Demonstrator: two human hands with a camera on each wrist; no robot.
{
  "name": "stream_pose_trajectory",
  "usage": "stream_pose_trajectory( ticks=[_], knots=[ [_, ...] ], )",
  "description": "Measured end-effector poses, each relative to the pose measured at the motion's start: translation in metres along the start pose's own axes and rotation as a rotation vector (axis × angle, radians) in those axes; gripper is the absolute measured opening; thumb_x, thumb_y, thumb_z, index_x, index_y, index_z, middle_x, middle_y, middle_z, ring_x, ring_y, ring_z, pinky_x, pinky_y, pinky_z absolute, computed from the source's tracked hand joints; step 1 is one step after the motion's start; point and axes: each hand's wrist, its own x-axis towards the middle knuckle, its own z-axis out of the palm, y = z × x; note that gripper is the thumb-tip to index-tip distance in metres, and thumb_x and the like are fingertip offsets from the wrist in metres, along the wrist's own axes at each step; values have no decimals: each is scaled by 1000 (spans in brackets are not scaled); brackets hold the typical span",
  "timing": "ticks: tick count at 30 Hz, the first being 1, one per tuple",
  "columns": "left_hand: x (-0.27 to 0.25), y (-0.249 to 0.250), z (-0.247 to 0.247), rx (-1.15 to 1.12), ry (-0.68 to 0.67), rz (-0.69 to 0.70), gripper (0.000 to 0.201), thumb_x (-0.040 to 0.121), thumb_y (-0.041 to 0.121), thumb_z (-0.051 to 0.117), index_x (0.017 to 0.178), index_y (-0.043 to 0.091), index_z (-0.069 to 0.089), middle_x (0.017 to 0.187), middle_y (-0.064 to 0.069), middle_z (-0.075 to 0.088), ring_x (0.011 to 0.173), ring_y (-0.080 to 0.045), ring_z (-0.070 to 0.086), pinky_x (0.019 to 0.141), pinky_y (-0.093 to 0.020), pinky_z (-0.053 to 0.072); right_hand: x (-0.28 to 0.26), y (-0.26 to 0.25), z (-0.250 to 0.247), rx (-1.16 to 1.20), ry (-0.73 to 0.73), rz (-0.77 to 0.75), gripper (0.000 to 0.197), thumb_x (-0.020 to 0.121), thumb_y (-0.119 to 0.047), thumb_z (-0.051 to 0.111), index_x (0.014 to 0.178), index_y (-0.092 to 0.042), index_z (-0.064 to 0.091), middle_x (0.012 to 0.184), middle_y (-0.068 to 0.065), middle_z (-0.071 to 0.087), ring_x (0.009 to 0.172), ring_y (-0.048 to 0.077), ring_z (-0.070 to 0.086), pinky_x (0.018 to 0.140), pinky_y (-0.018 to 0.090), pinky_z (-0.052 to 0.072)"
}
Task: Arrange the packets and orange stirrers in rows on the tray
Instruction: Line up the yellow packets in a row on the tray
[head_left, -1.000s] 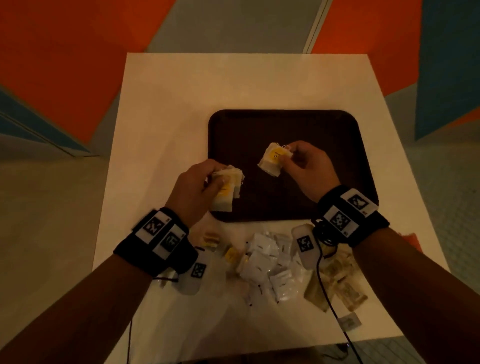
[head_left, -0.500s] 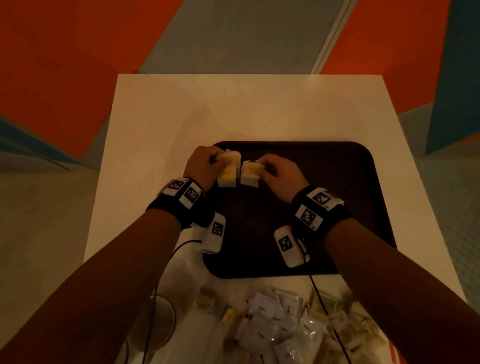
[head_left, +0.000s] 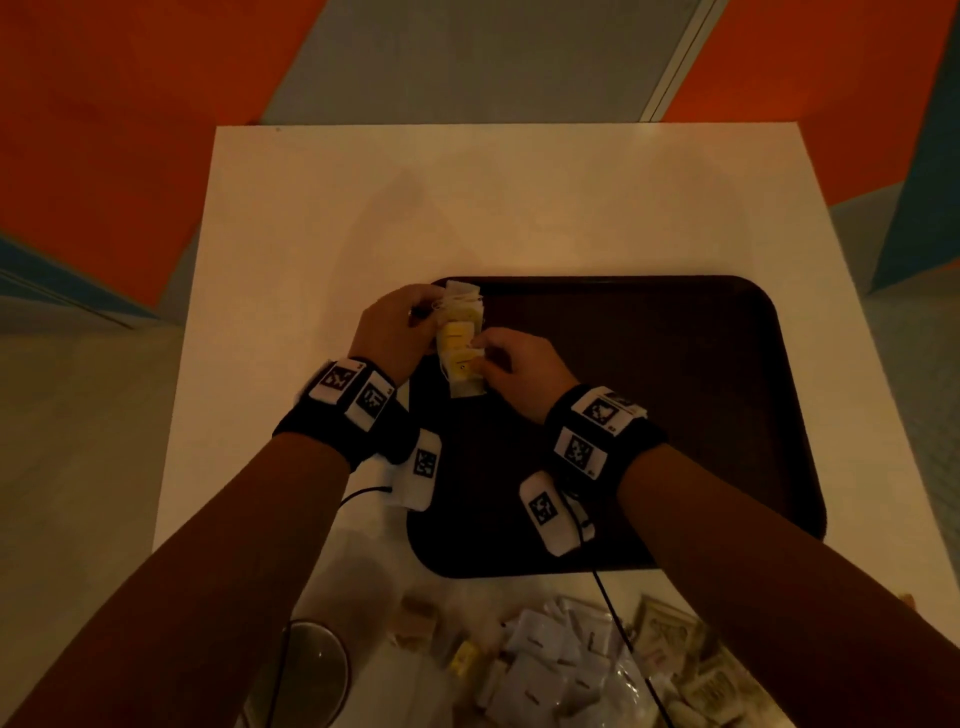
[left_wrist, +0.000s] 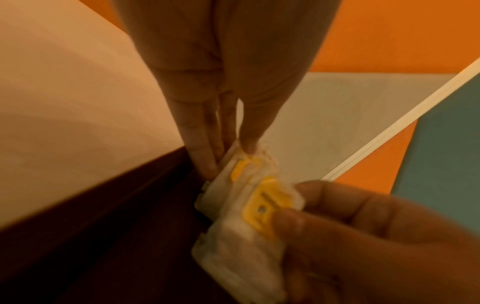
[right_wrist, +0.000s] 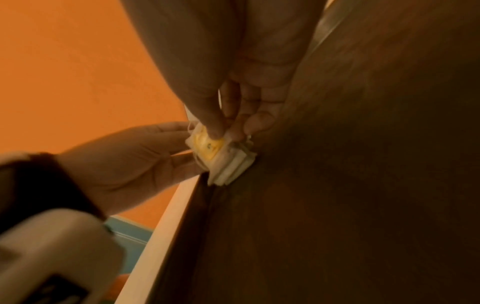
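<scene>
We note our left hand (head_left: 395, 332) and right hand (head_left: 519, 364) both pinching overlapping yellow-labelled packets (head_left: 460, 343), count unclear, at the one tray's (head_left: 675, 415) far-left corner.

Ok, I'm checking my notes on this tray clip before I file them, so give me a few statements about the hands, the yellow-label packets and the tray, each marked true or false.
1. Both hands hold the yellow-label packets. True: the left hand and right hand each pinch them.
2. The packets are at the tray's right edge. False: they are at the far left corner of the tray.
3. The rest of the tray's surface shows nothing laid on it. True.
4. The loose packet pile sits on the tray. False: it lies on the white table, nearer the person than the tray.
5. The left hand's grip is empty. False: its fingers and thumb pinch the packets.
</scene>
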Motion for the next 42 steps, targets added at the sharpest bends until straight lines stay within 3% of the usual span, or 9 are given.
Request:
stream_pose_trajectory(
  ticks=[4,12,17,21,25,28,31,39,42],
  knots=[
    [-17,-8,1,-29,30,-80,39,81,4,61,119,12,55,120,-10,58,96,-26,62,88,-40,52,-3,0,4,60,88,20,20,86,-12,59,106,-12,60,92,-1,57,81,8,53,61,8,40],
    [-41,-7,10,87,-26,-126,71,73,9,72,136,13,38,130,-11,47,87,-20,58,80,-29,48,-16,10,7,114,205,68,20,73,-9,73,85,-11,57,96,8,57,78,14,59,68,17,48],
    [-50,-4,12,247,-117,-38,62,71,7,71,127,16,47,122,-11,52,98,-26,58,77,-24,42,-15,14,13,105,153,65,19,73,-10,73,80,-14,56,101,10,61,85,19,60,77,30,52],
    [-42,-1,10,333,-56,14,20,83,14,61,103,11,63,101,-8,64,92,-22,58,72,-21,35,-11,9,16,130,149,9,13,77,-8,68,82,-13,57,101,8,62,87,17,58,76,20,47],
    [-26,0,4,380,-134,-4,15,86,17,57,88,4,64,83,-9,59,83,-27,59,68,-29,37,-6,6,15,83,127,9,10,83,-14,64,89,-9,59,87,0,59,77,10,53,65,8,42],
    [-20,-2,-1,278,-208,-48,16,87,17,57,87,3,64,81,-12,63,73,-25,64,65,-32,53,1,4,13,98,128,44,11,82,-17,65,87,-10,59,86,1,59,80,11,54,70,18,45],
    [-20,-3,-2,156,-201,-108,11,90,18,55,86,9,58,70,-5,62,52,-7,61,47,-15,51,4,7,11,81,114,80,12,80,-16,67,85,-9,59,88,2,58,82,13,54,75,27,47],
    [-23,-7,-2,58,33,-66,16,78,8,68,94,9,64,89,-4,61,73,-14,59,58,-15,50,3,16,4,156,170,62,22,82,-8,64,103,-12,64,108,4,64,85,7,57,70,0,42],
    [-22,-6,-4,74,80,-37,25,76,7,70,100,9,64,100,-5,63,77,-14,59,68,-19,48,4,14,7,151,158,12,26,82,-1,61,106,-9,65,114,8,63,99,15,59,82,5,44]
  ],
)
